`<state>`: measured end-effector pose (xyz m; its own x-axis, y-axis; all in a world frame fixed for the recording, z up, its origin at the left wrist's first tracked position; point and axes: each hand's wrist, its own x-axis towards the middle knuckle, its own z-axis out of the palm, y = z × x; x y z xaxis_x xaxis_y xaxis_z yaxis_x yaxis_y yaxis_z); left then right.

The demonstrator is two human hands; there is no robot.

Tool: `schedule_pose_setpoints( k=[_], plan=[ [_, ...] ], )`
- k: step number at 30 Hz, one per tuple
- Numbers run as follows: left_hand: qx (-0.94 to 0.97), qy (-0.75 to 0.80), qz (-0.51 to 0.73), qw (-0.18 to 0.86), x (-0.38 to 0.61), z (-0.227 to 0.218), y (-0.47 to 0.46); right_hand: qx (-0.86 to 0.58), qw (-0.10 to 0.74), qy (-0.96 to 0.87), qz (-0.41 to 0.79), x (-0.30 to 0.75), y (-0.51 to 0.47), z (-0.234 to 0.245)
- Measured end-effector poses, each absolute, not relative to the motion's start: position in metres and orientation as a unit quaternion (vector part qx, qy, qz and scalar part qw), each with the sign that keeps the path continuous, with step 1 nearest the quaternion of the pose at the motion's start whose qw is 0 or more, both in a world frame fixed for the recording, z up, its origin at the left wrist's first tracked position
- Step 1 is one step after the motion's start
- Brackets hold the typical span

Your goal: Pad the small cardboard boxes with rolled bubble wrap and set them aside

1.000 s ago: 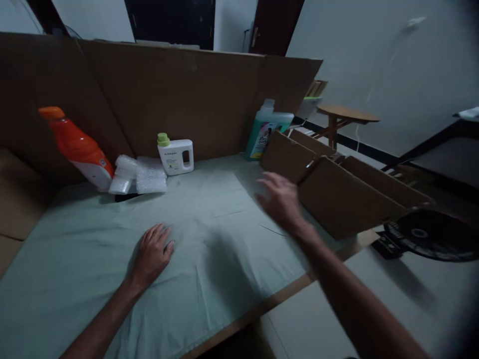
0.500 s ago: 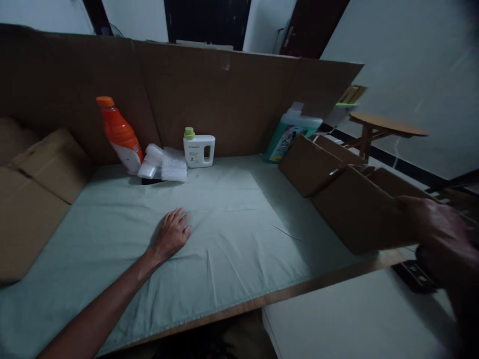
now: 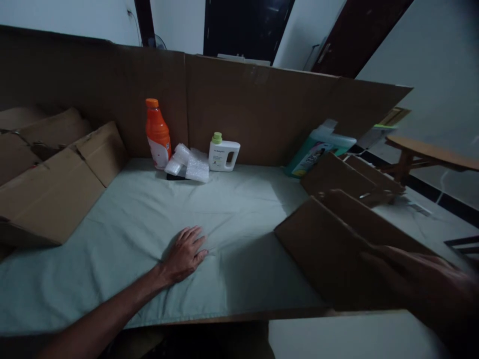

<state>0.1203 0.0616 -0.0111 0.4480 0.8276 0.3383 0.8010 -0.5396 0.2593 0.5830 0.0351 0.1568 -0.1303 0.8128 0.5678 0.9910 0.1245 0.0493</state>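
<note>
Cloth-covered table (image 3: pixel 239 209): orange bottle (image 3: pixel 157 133), bubble wrap (image 3: pixel 188 163), white jug (image 3: pixel 223 155)

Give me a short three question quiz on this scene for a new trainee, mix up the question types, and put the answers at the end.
1. True or false: the left hand lies flat, palm down, on the pale green cloth.
2. What lies between the orange plastic bottle and the small white jug with a green cap? A: a roll of tape. B: clear bubble wrap. C: a pair of scissors.
3. Which hand is at the open brown cardboard box by the table's near right edge?

Key
1. True.
2. B.
3. The right hand, though it is blurred, so its grip cannot be made out.
</note>
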Motion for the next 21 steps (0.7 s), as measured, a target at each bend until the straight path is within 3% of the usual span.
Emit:
schedule_pose_setpoints(
  k=[5, 11, 16, 19, 21],
  plan=[
    [0.768, 0.525, 0.351, 0.108, 0.111, -0.014, 0.070, -0.407, 0.208, -0.873, -0.170, 0.482, 0.064, 0.169],
    [0.708, 0.543, 0.430, 0.137, 0.098, -0.018, 0.077, -0.321, 0.251, -0.903, -0.134, 0.415, 0.076, 0.173],
    [0.694, 0.540, 0.433, 0.197, 0.097, -0.015, 0.074, -0.494, 0.361, -0.779, -0.134, 0.446, 0.049, 0.154],
    [0.694, 0.529, 0.428, 0.235, 0.100, -0.013, 0.071, -0.626, 0.400, -0.669, -0.011, 0.464, 0.034, 0.120],
    [0.693, 0.523, 0.421, 0.263, 0.102, -0.012, 0.068, -0.654, 0.377, -0.649, 0.100, 0.467, 0.033, 0.091]
  ],
)
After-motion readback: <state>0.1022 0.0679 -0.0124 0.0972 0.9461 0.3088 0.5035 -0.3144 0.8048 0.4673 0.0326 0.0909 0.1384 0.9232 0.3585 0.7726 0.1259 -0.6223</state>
